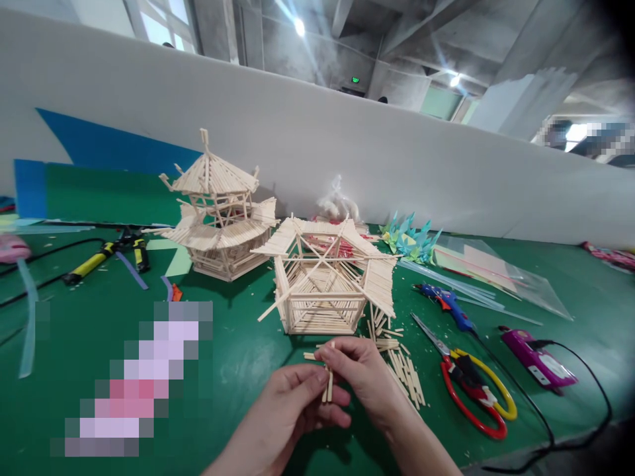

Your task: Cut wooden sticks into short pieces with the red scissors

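Note:
Short wooden sticks (328, 390) are pinched between my two hands, low in the middle of the view. My left hand (302, 396) grips them between thumb and fingers, while my right hand (354, 363) pinches near their upper ends. Just beyond my hands stands a stick-built pavilion model (325, 317) with an open top and a partly covered sloping roof. Loose cut sticks (407, 373) lie in a pile right of my right hand. Behind to the left rises a taller two-tiered stick pavilion (223, 231) with a pointed roof.
At right lie red-and-yellow-handled scissors (476, 390), a blue glue gun (446, 304) and a purple power box (538, 357) with a black cord. Yellow-handled pliers (94, 261) are at left. Teal folded-paper pieces (411, 238) sit at the back before a white partition (307, 132).

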Action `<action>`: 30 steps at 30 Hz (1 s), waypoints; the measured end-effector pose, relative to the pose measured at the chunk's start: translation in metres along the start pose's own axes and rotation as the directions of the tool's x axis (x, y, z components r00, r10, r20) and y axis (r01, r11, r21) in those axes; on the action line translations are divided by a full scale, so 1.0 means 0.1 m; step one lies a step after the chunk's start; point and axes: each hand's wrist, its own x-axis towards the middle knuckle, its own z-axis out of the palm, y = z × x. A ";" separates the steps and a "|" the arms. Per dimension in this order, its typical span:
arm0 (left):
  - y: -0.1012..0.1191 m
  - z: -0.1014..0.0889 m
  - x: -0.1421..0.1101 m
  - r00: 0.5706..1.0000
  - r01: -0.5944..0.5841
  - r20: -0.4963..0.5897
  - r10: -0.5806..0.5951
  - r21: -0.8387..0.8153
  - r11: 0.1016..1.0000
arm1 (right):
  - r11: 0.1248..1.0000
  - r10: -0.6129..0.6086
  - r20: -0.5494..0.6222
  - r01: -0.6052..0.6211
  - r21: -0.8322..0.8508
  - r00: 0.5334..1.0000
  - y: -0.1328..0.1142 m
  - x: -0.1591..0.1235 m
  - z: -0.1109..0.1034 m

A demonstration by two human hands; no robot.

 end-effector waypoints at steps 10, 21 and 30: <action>0.01 0.02 0.02 0.998 -0.059 0.019 0.059 -0.018 0.998 | 0.998 -0.044 0.029 0.045 -0.035 0.999 0.02 -0.01 0.00; -0.01 0.04 0.01 0.993 -0.119 0.011 0.118 0.052 0.992 | 0.997 -0.068 -0.032 0.067 -0.045 0.997 0.06 0.00 0.04; -0.01 0.05 0.00 0.988 -0.151 -0.016 0.154 0.125 0.981 | 0.995 -0.084 -0.023 0.082 -0.054 0.996 0.10 -0.01 0.05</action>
